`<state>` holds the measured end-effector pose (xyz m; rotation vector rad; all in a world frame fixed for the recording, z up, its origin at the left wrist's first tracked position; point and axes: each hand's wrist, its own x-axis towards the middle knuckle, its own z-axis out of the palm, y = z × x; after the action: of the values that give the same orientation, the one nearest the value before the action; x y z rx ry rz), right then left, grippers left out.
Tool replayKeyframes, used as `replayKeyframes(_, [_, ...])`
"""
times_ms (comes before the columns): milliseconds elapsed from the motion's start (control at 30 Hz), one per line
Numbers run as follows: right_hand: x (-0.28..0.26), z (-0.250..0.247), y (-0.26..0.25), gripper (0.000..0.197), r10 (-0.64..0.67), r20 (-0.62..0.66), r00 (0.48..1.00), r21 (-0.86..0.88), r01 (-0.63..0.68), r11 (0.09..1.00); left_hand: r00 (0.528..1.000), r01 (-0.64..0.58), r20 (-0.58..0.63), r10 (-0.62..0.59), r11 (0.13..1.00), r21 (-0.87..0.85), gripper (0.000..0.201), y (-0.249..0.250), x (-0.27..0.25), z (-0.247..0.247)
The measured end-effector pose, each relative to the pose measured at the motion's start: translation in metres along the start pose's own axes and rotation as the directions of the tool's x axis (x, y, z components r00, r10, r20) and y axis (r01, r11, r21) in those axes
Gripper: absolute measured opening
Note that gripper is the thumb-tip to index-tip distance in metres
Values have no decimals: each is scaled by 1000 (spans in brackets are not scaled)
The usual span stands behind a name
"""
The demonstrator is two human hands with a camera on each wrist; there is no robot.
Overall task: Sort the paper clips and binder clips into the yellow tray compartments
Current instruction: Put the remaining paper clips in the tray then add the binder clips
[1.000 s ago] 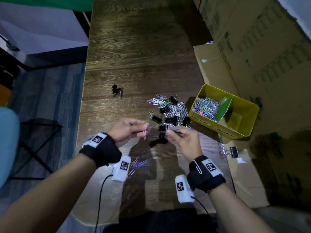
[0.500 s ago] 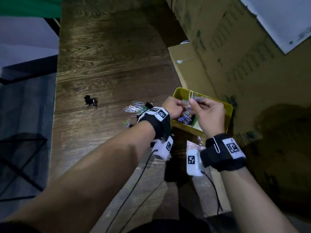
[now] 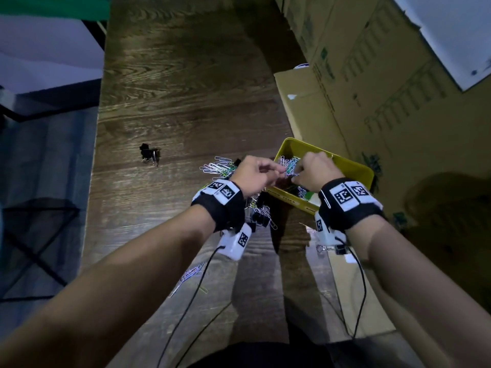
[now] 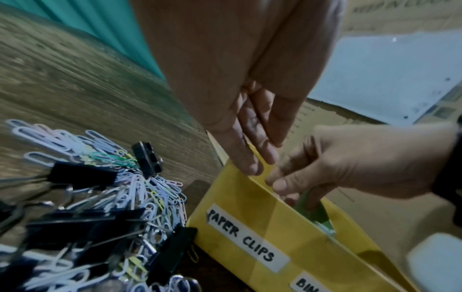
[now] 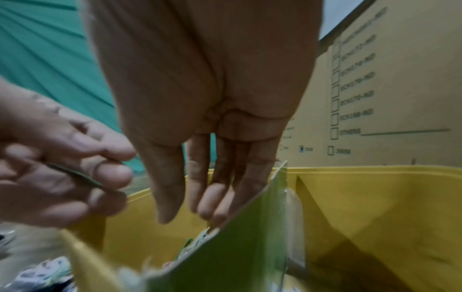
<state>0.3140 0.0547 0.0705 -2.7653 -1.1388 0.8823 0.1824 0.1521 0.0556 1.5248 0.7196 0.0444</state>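
The yellow tray (image 3: 345,163) stands at the table's right, split by a green divider (image 5: 237,247); its near wall bears a "PAPER CLIPS" label (image 4: 247,241). Both hands hover over that left compartment, where coloured paper clips (image 3: 291,163) lie. My left hand (image 3: 276,171) pinches a paper clip (image 5: 100,165) between thumb and fingers, just above the rim. My right hand (image 5: 195,211) hangs beside it with fingers loosely straight and nothing between them. A mixed pile of paper clips (image 4: 120,197) and black binder clips (image 4: 82,174) sits on the table left of the tray.
A stray binder clip (image 3: 148,153) lies farther left on the wooden table. Another binder clip (image 3: 335,248) sits under my right wrist, and loose paper clips (image 3: 191,272) lie near my left forearm. Cardboard boxes (image 3: 372,88) wall in the right side.
Both hands have travelled from the pile over to the tray's paper clip compartment. The clip my right hand held up half a second ago is gone from its fingers.
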Motion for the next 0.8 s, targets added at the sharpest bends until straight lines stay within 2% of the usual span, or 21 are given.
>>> replayKeyframes(67, [-7,5,-6,21,-19,64,998,-76,24,997,999,49,11,-48,997,-54,19,-8,-14,-14])
replayKeyframes(133, [-16,10,-13,19,-56,52,997,-106,61,993,996,78,36,-78,997,8,15,-24,-33,-34])
replayKeyframes(200, [-26,14,-24,18,-110,-54,992,-70,107,992,995,73,60,-85,982,176,8,-42,-55,-58])
replayKeyframes(267, [-40,19,-41,17,-204,-178,963,-9,206,979,994,31,89,-68,930,366,11,-64,-80,-83])
replayKeyframes(300, [-48,23,-51,17,-258,-194,946,26,268,963,992,22,101,-75,894,448,8,-76,-93,-94])
replayKeyframes(367, [-62,39,-72,15,-392,-117,913,55,400,915,989,38,90,-115,797,603,10,-98,-119,-114])
replayKeyframes(467, [-80,82,-103,14,-550,100,829,68,546,835,979,76,72,-190,670,738,24,-129,-156,-129])
replayKeyframes(533, [-93,118,-118,24,-606,226,763,26,617,787,979,51,83,-187,617,785,43,-147,-178,-130])
replayKeyframes(600, [-106,152,-126,47,-615,299,729,-39,653,756,987,33,72,-147,612,790,56,-163,-198,-124])
replayKeyframes(667, [-116,179,-128,72,-563,332,757,-70,614,786,997,46,9,-82,642,765,62,-181,-211,-113])
replayKeyframes(700, [-121,189,-129,79,-533,338,776,-81,588,805,997,67,-35,-62,654,754,60,-188,-216,-105])
replayKeyframes(733, [-124,198,-129,80,-512,331,793,-91,566,819,995,95,-87,-45,658,747,56,-192,-219,-97])
replayKeyframes(800, [-129,213,-131,71,-495,288,819,-99,540,836,981,159,-193,-23,667,728,44,-192,-221,-82])
